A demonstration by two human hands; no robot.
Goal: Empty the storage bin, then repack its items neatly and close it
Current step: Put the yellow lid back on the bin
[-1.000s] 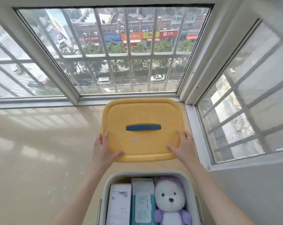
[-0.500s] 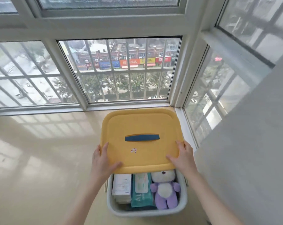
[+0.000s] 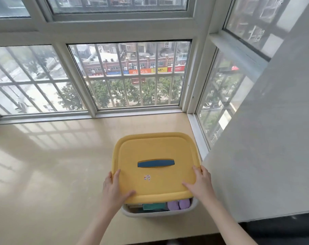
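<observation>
A yellow lid (image 3: 155, 149) with a blue handle (image 3: 156, 163) lies over most of the white storage bin (image 3: 159, 213) on the beige sill. My left hand (image 3: 114, 190) grips the lid's left near edge, thumb on top. My right hand (image 3: 199, 183) grips its right near edge the same way. Only the bin's near strip is uncovered. There the purple feet of a plush toy (image 3: 178, 205) and a teal pack (image 3: 153, 206) show. The rest of the contents are hidden under the lid.
The bin stands near the right end of a wide beige window sill (image 3: 53, 165). Barred windows (image 3: 129, 76) close the far side and the right side. A grey wall (image 3: 265, 147) rises close on the right. The sill's near edge drops to dark floor.
Both hands have drawn the yellow lid toward me over the bin, so it now covers nearly all the contents. The view has also pulled back and up.
</observation>
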